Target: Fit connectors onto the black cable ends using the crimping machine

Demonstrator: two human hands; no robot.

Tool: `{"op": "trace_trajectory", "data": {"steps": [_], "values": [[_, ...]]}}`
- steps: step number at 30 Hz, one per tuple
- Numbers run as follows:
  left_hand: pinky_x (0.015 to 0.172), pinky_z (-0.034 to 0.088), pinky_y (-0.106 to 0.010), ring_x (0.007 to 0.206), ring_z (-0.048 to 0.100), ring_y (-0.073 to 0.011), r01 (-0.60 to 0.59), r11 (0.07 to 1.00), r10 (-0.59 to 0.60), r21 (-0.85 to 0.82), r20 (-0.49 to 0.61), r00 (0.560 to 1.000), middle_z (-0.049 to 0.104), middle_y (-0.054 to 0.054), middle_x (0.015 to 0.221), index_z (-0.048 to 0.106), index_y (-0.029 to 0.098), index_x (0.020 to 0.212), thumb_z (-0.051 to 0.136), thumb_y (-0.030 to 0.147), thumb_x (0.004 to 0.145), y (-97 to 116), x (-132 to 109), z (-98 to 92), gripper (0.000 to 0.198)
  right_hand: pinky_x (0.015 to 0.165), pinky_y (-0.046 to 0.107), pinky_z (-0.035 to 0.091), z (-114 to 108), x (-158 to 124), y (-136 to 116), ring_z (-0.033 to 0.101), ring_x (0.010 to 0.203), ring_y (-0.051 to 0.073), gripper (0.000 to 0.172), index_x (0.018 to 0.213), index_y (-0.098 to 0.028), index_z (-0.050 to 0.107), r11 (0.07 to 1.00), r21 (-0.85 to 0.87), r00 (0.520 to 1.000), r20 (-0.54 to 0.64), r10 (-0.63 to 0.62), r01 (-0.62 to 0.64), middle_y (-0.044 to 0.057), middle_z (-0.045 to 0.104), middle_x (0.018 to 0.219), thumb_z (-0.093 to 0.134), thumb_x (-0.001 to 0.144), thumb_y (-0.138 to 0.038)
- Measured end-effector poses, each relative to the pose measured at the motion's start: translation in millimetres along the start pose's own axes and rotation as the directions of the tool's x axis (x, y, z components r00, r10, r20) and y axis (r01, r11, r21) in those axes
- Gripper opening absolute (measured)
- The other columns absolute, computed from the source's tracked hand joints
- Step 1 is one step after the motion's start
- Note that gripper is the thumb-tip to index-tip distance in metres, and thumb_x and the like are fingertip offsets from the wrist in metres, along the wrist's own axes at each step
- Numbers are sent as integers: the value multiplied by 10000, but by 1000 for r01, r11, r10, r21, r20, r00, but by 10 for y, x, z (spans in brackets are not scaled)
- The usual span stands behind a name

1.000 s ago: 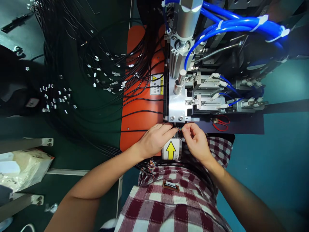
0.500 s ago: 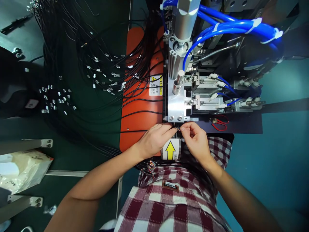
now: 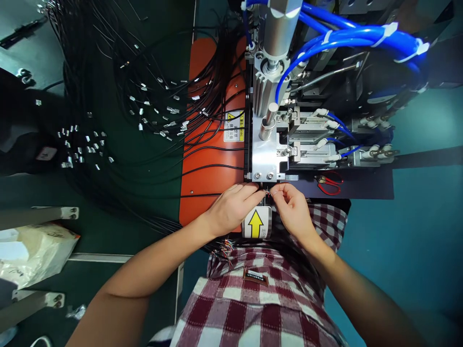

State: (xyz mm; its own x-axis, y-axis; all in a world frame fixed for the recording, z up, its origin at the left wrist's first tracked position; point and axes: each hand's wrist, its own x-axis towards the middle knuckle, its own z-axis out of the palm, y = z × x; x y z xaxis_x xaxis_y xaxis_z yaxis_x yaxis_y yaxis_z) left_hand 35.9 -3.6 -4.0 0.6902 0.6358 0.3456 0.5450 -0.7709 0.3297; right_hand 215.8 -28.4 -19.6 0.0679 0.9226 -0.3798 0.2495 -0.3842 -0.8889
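Observation:
My left hand (image 3: pixel 233 208) is closed at the lower edge of the machine, over the end of a black cable (image 3: pixel 202 196) that crosses the orange plate (image 3: pixel 213 180). Its thumb and index finger pinch near small coloured wire ends (image 3: pixel 268 193). Just to the right, my right hand (image 3: pixel 291 207) has thumb and index finger pressed together beside those same wire ends; what lies between them is too small to make out. Both hands are just below the silver metal block (image 3: pixel 264 161) and above a yellow arrow label (image 3: pixel 256 223).
Many black cables with metal connectors (image 3: pixel 173 111) spread over the dark green table (image 3: pixel 155 168). Red-handled snips (image 3: pixel 329 184) lie right of the hands. Blue air hoses (image 3: pixel 347 41) arch above the machine. Loose coloured wire ends (image 3: pixel 227 246) hang by the checked apron (image 3: pixel 253 308).
The view has shifted very slightly. Both hands keep nearly the same place and pose at the wire ends.

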Motion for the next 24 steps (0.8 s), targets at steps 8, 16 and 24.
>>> {"op": "trace_trajectory", "data": {"steps": [8, 16, 24], "values": [[702, 558, -309, 784, 638, -192, 16, 1000, -15, -21, 20, 1000, 670, -121, 881, 640, 88, 984, 379, 165, 968, 4, 6, -2, 272, 506, 245, 337, -83, -39, 5, 412, 536, 115, 192, 878, -175, 609, 998, -60, 997, -63, -40, 36, -20, 514, 654, 545, 870, -356], [743, 558, -315, 822, 642, -186, 27, 1000, -26, -13, 50, 998, 666, -120, 901, 642, 98, 987, 355, 181, 980, 6, 4, 4, 298, 581, 258, 373, 25, -60, -105, 444, 564, 127, 131, 776, -194, 592, 906, -323, 943, -98, -318, 273, -32, 462, 606, 564, 875, -274], [746, 549, -333, 828, 612, -202, 71, 997, -70, -2, 107, 992, 641, -131, 939, 628, 91, 1036, 381, 154, 961, 37, -5, -32, 266, 485, 248, 335, -57, 4, -69, 409, 507, 111, 176, 773, -169, 629, 999, 2, 999, -9, -37, 37, -16, 520, 593, 578, 822, -331]]}}
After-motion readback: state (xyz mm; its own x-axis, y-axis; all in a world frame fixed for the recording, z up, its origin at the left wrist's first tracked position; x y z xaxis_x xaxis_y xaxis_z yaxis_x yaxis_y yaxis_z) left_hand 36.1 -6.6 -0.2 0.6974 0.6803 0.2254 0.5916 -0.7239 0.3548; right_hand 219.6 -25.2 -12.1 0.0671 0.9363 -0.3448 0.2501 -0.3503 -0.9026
